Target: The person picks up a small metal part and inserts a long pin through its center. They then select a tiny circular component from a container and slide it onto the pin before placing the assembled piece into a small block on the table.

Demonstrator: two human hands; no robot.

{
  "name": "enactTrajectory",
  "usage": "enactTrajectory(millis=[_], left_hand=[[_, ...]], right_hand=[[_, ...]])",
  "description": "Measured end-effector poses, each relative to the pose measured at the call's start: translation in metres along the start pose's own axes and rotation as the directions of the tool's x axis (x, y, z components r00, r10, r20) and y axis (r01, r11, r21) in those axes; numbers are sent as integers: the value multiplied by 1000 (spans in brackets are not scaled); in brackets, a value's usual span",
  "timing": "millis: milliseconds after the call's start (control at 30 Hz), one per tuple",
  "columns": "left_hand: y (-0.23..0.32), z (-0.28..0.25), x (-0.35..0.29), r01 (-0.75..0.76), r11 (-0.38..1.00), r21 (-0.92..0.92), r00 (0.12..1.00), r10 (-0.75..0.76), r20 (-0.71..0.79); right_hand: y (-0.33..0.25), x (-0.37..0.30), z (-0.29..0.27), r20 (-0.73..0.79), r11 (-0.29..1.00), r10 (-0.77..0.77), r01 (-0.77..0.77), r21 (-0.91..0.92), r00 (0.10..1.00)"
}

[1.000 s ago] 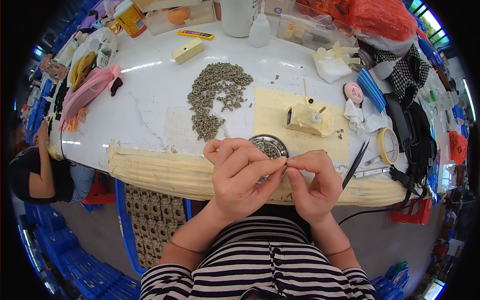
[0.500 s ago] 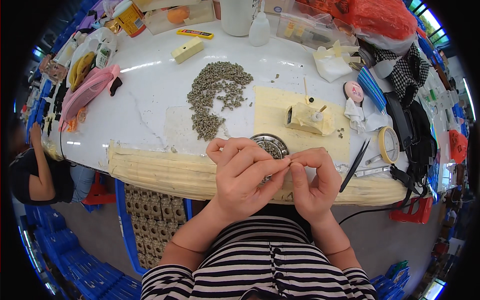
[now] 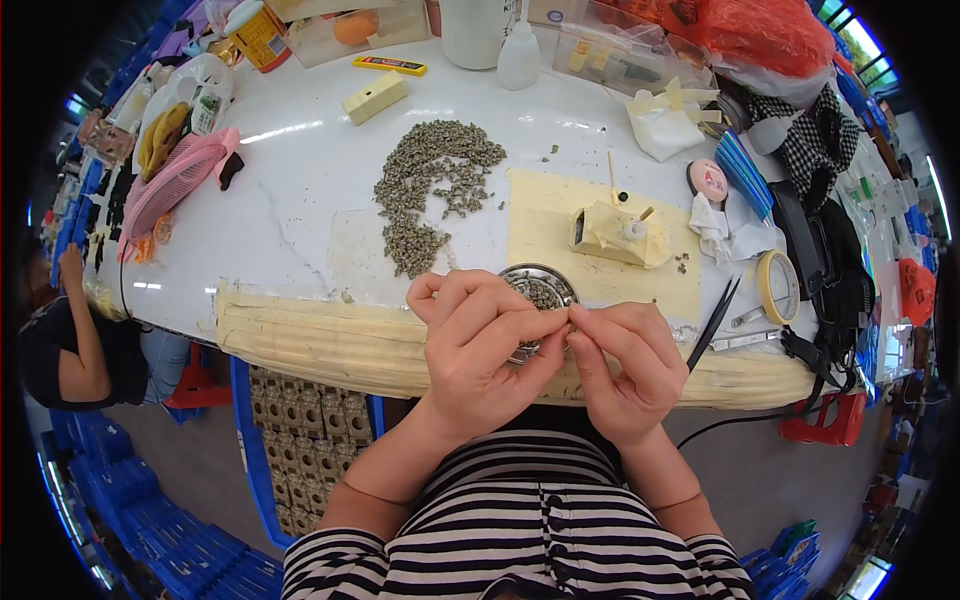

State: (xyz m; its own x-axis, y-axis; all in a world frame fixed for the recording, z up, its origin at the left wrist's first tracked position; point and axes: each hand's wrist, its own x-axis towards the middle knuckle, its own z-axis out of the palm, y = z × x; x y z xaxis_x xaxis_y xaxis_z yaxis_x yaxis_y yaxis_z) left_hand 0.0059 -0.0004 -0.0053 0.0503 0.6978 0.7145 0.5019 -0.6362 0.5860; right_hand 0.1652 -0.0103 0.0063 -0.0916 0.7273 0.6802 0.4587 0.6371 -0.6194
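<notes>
Clock centred on the round steel dish (image 3: pixel 538 267). Small grey parts (image 3: pixel 544 293) sit in it, and a heap of similar parts (image 3: pixel 408 185) lies at 10-11 o'clock on the bench (image 3: pixel 300 175). Left hand (image 3: pixel 488 340) and right hand (image 3: pixel 632 372) meet fingertip to fingertip at the dish's 4-5 o'clock side; can't tell whether either grip is clenched on a part or loose, since anything between the tips is too tiny. Main risk: a part that small could pop out if pinched off-centre, then bounce over the taped front edge (image 3: pixel 320 328) at 6-8 o'clock, maybe into the blue crate (image 3: pixel 240 420) of holed blocks (image 3: pixel 310 440) below, at 8. A dropping wrist might tip the dish, as the left hand hides its lower-left side. Obstacles: tape-wrapped block (image 3: pixel 605 240) at 2, black tweezers (image 3: pixel 712 325) and tape roll (image 3: pixel 767 290) at 3, possible elbow snags. Squeeze bottle (image 3: pixel 518 62) far off at 12, out of the way.
</notes>
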Motion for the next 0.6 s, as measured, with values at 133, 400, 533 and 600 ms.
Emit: enactTrajectory(millis=[133,400,533,600], left_hand=[[1,-2,-1,1,1000,-5,1000,-1,0],[3,-5,4,-81,997,14,996,81,34],[3,-5,4,-76,997,24,996,75,42],[2,-5,4,-93,996,16,995,92,41]], right_hand=[[0,-1,-1,14,995,78,-78,54,997],[4,-2,-2,42,985,130,-134,110,991],[3,-2,-3,46,972,170,-175,154,984],[4,-3,-3,81,949,228,-240,204,970]])
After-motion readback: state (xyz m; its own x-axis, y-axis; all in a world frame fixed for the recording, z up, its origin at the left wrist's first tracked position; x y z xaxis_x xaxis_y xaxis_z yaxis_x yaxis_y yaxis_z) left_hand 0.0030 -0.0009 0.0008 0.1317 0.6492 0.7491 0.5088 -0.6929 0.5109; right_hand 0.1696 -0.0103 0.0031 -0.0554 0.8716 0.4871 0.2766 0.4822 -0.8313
